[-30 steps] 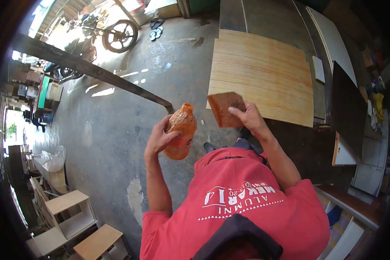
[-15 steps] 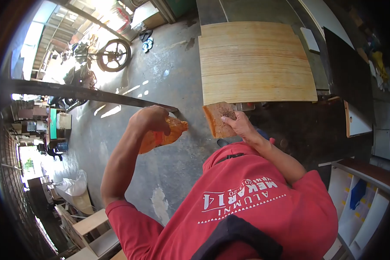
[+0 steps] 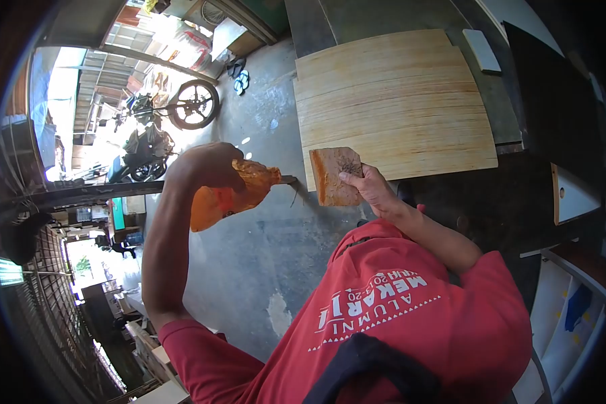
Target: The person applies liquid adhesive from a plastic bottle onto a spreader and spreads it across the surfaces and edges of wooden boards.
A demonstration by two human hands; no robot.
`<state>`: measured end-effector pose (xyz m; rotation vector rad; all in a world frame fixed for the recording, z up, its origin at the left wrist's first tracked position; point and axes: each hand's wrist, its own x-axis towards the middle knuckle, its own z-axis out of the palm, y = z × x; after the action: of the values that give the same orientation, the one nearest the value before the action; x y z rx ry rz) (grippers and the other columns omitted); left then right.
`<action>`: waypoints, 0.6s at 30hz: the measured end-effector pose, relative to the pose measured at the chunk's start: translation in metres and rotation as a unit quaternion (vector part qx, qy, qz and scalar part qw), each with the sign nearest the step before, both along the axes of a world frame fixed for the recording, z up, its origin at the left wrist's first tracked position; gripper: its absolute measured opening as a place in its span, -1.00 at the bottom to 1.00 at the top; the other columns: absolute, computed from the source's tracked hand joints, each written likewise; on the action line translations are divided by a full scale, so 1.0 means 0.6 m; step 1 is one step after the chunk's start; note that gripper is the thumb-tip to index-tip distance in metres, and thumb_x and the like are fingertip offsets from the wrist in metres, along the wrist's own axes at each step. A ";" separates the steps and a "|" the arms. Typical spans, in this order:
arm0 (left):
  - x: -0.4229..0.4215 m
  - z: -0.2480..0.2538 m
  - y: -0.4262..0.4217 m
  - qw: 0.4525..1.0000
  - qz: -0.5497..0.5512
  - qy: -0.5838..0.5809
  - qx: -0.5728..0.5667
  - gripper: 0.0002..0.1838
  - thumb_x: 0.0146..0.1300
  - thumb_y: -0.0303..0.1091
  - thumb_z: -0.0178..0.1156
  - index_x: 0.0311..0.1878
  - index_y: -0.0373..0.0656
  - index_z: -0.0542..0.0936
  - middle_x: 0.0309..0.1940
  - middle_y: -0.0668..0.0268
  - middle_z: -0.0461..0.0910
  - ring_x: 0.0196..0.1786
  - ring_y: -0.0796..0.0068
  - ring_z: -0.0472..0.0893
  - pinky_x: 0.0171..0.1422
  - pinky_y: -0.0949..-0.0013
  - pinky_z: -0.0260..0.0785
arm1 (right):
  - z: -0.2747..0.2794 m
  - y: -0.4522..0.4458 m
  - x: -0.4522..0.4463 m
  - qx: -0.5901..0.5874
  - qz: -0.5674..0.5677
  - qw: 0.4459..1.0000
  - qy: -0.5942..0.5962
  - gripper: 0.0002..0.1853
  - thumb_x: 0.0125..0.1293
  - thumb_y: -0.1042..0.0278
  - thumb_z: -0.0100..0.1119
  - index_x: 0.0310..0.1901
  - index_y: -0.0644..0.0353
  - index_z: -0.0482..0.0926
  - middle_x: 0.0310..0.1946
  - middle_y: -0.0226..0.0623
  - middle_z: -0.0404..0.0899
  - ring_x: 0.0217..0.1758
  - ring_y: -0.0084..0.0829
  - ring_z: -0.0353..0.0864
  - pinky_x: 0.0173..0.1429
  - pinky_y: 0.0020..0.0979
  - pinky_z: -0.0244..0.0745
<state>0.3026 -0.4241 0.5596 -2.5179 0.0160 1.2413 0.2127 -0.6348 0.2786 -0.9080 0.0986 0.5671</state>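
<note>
My left hand (image 3: 212, 165) is closed around an orange, see-through plastic bag (image 3: 222, 202), its narrow end pointing right. The bag's contents cannot be made out. My right hand (image 3: 377, 192) pinches a flat, brownish-orange piece of board (image 3: 331, 176) by its right side, thumb on top. Its face looks rough and stained, with a dark bristly patch by the thumb. From my view, the piece overlaps the near-left edge of a large wood-grain panel (image 3: 390, 101). Between the bag and the piece is a gap.
A small white block (image 3: 481, 51) lies beyond the panel on a dark surface. To the right lean a dark board (image 3: 552, 101) and white shelving (image 3: 572, 323). At upper left are a motorcycle wheel (image 3: 194, 104) and sandals (image 3: 241, 81). A long dark bar (image 3: 101, 192) runs behind my left arm.
The view has turned a little. My left hand and the bag have shifted left in view. My right hand has raised the board piece so it now overlaps the panel's edge.
</note>
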 end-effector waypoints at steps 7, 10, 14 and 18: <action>0.060 0.014 -0.066 1.000 0.003 -0.001 0.029 -0.38 -0.11 -0.14 0.52 0.11 -0.10 0.69 -0.13 0.19 0.74 -0.10 0.26 0.73 0.01 0.28 0.56 | 0.027 -0.007 0.036 0.040 -0.024 0.999 -0.023 -0.71 0.49 0.37 0.14 0.14 0.32 0.56 -0.03 -0.40 0.66 0.01 -0.61 0.58 0.16 -0.43 0.48; 0.083 0.014 -0.087 0.998 0.001 0.043 0.049 -0.27 -0.11 -0.04 0.52 0.22 -0.04 0.63 0.01 0.14 0.71 0.07 0.15 0.69 0.20 0.18 0.51 | 0.038 -0.005 0.043 0.039 -0.029 0.997 -0.056 -0.73 0.51 0.34 0.14 0.11 0.33 0.58 -0.07 -0.43 0.67 -0.03 -0.64 0.55 0.14 -0.45 0.47; 0.096 0.016 -0.108 0.998 0.001 0.042 0.044 -0.31 -0.08 -0.08 0.53 0.19 -0.05 0.63 0.00 0.14 0.71 0.07 0.12 0.69 0.22 0.18 0.51 | 0.033 -0.004 0.046 0.074 -0.055 0.994 -0.057 -0.69 0.52 0.32 0.14 0.15 0.33 0.60 -0.08 -0.44 0.68 -0.05 -0.66 0.53 0.13 -0.49 0.46; 0.107 0.012 -0.083 0.999 -0.005 0.036 -0.006 -0.32 -0.09 -0.16 0.55 0.18 -0.10 0.62 -0.01 0.11 0.71 0.08 0.12 0.69 0.24 0.16 0.51 | 0.033 -0.009 0.053 0.060 -0.069 0.991 -0.098 -0.65 0.53 0.33 0.15 0.22 0.34 0.59 -0.08 -0.44 0.69 -0.07 -0.68 0.52 0.11 -0.49 0.45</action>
<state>0.3665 -0.4741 0.5665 -2.4795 0.0538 1.3308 0.2442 -0.6401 0.2986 -0.8276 -0.0492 0.3497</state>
